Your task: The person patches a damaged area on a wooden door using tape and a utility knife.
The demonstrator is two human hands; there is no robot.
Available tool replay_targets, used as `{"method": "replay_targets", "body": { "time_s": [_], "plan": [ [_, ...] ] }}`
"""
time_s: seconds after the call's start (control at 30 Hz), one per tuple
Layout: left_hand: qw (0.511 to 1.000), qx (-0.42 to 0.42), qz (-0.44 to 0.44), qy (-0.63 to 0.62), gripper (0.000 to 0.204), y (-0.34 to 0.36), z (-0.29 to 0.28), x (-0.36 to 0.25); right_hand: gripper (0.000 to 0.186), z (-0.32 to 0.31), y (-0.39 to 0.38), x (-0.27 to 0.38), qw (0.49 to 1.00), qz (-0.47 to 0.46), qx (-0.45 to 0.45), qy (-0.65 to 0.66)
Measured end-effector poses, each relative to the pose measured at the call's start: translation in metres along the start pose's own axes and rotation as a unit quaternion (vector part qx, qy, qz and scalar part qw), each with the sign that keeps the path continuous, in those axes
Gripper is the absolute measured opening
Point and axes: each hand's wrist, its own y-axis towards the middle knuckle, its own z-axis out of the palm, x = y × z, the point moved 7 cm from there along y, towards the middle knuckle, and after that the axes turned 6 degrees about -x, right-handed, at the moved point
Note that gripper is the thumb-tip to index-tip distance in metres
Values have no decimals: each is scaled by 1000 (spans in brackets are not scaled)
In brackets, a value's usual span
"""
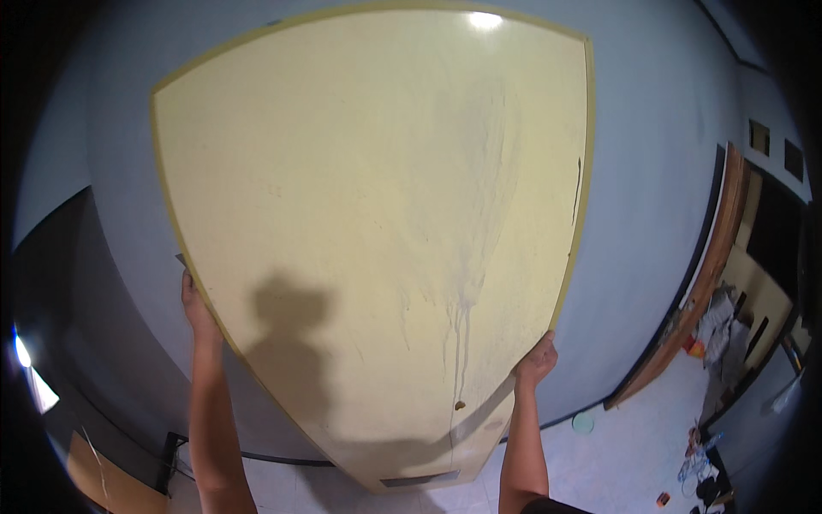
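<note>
Head view gives me both bare hands on one panel. My left hand grips the panel by its left edge, and my right hand grips the right edge, lower in the picture. Both are closed around the rim, though I cannot see every finger from out here. The panel is large, flat and pale yellow, with a darker yellow border, and it stands between my arms in front of a blue-grey wall. Its lower end comes down over the floor; whether it touches, I cannot tell. Grey stains run down its right half, above a small brown hole, and a dark slot sits near the bottom. A shadow falls across the lower left (head-shaped at the top). Beyond the right hand, a green disc lies on the floor near the wall. Farther right I see a wooden frame, a grey heap beside it, and tangled cables below.
</note>
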Motion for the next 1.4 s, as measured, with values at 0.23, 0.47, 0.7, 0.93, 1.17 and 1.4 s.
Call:
{"method": "replay_targets", "body": {
  "time_s": [0.23, 0.47, 0.7, 0.93, 1.17, 1.4],
  "plan": [
    [943, -263, 81, 184, 37, -62, -29, -48, 69, 10, -12, 2, 998, -13, 40, 49],
    [981, 43, 129, 138, 49, -169, 150, -220, 70, 14, 19, -56, 996, 14, 88, -4],
    [817, 576, 19, -12, 20, -355, 296, -320, 75, 24, 14, -24, 994, -21, 85, 66],
    [834, 527, 113, -117, 16, -394, 293, -351, 78, 24, 32, -58, 996, -53, 73, 16],
    [797, 593, -43, -106, 11, -340, 235, -369, 71, 44, 50, -97, 988, -107, 86, 69],
    [848, 517, 116, -8, 16, -358, 257, -328, 79, 42, -9, -43, 996, 26, 72, 39]
  ]
}}
